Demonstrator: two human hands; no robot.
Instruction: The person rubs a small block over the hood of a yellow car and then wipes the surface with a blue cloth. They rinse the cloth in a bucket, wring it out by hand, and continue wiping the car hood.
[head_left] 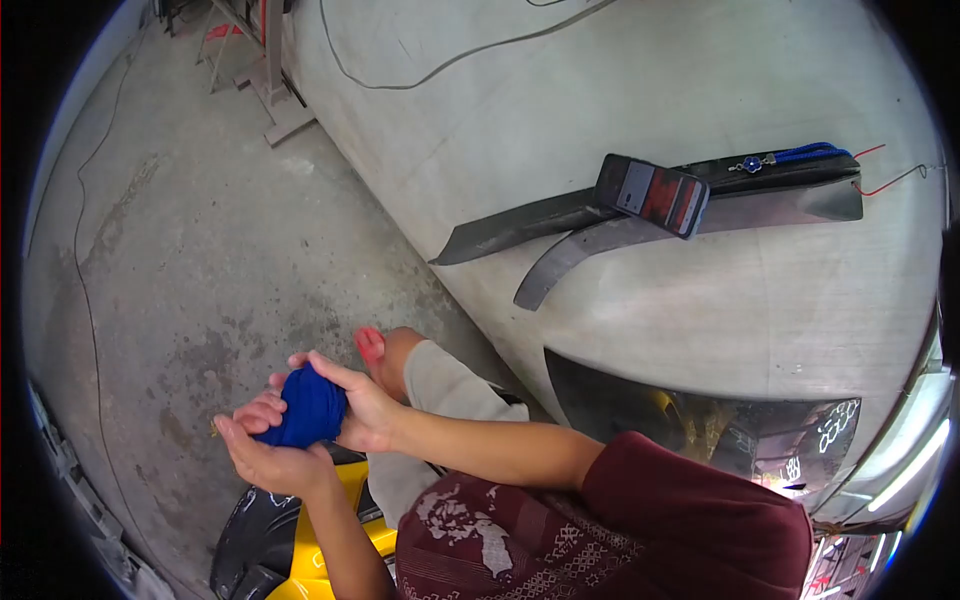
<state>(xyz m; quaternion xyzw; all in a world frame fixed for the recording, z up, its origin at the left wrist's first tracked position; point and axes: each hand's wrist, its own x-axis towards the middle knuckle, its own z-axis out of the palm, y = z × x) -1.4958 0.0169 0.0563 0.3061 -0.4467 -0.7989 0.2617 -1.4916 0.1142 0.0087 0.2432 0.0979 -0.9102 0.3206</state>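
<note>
A bundled-up blue cloth [308,408] sits between my two hands, off to the left of my body and above the concrete floor. My right hand [368,405] comes in from the right and closes round its near side, with the thumb stretched along the top. From below, my left hand [272,455] cups the bundle, its fingers curled against the left side. The palms and part of the cloth's underside are hidden by the fingers.
On the pale tabletop [480,150], a phone [653,195] lies across two dark curved strips [530,225], with a blue cord [805,153] alongside. A glossy black panel [620,400] is nearer me. A yellow-and-black object [310,545] stands below my left arm. A metal stand [270,95] is farther off.
</note>
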